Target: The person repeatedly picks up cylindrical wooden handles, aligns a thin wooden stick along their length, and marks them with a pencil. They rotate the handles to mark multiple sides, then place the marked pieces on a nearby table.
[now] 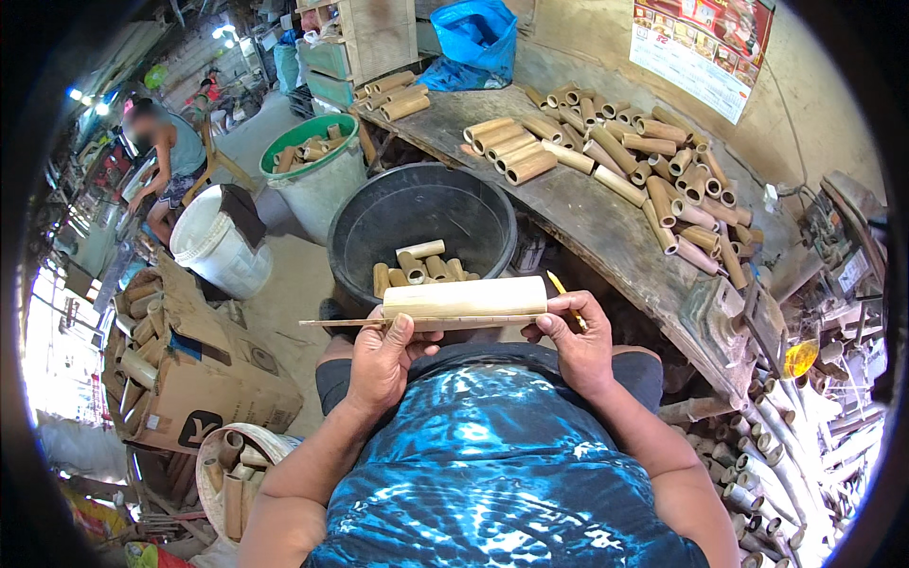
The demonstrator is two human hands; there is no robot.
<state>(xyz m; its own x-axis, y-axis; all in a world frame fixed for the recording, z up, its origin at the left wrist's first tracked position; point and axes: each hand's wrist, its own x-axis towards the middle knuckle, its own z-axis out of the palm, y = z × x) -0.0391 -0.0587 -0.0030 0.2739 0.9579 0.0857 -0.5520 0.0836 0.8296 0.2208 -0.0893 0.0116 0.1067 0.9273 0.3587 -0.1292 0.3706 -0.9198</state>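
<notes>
I see a tan wall [576, 43] behind a worn wooden workbench [592, 220], pale floor [295, 275], and daylight [59, 346] (nearly blinding, that) at far left.

Workshop: bamboo tubes [618, 186] on a workbench [587, 222]

Finishes and Colour Identification

Held tube [464, 297]: pale cream-yellow, faint lengthwise streaks. Thin strip [327, 323]: brown. Pencil [557, 282]: yellow. Shirt [483, 464]: mottled tie-dye pattern in bright blue, white and near-black. Shorts [643, 375]: black. Large tub [407, 204]: black throughout. Tall bucket [327, 196]: greyish white, green at the rim. Short bucket [220, 263]: white; draped cloth [244, 218]: dark brown-black. Plastic bag [473, 47]: vivid blue. Carton [222, 396]: plain brown, black printed mark. Benchtop [597, 232]: weathered grey-brown. Calendar [705, 52]: red upper section, white lower section.
</notes>
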